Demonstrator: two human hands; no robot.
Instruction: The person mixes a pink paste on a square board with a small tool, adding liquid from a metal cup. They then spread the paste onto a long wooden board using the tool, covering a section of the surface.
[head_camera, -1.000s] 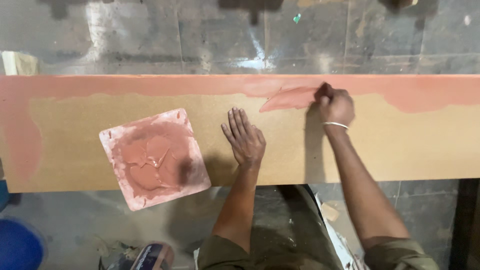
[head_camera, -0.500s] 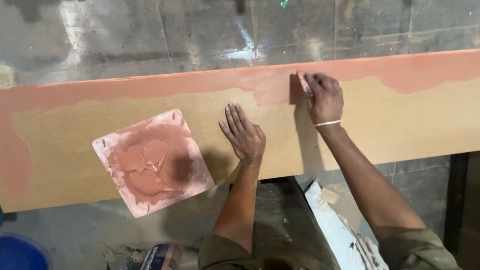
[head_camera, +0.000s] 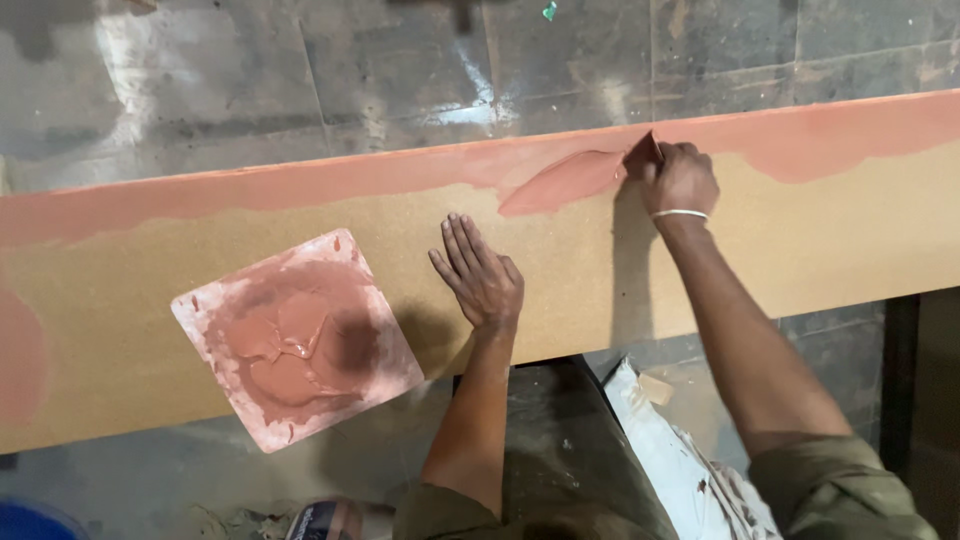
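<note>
A long tan board (head_camera: 800, 260) runs across the view from left to right, its long axis tilted slightly so the right end sits higher in the picture. It rests above a grey tiled floor (head_camera: 300, 90). A band of reddish-pink putty (head_camera: 300, 185) covers the board's far edge along nearly its whole length, while the near part is bare. On the left part of the board lies a square mixing slab (head_camera: 297, 338), turned at an angle and smeared with the same wet putty, one corner hanging over the near edge.

The person stands at the near edge, both arms reaching away over the board. The right hand (head_camera: 680, 178) is the farther one, up at the putty band and right of centre. It is closed in a pinch around a small flat scraper (head_camera: 646, 150), whose blade touches the board at the right end of a fresh, darker smear (head_camera: 560, 182) that stretches leftward along the board. A pale bangle (head_camera: 680, 213) circles that wrist.

The left hand (head_camera: 480, 275) lies nearer, on bare board between the slab and the right hand. It holds nothing: palm down, fingers straight and lightly spread, pressed flat on the surface
</note>
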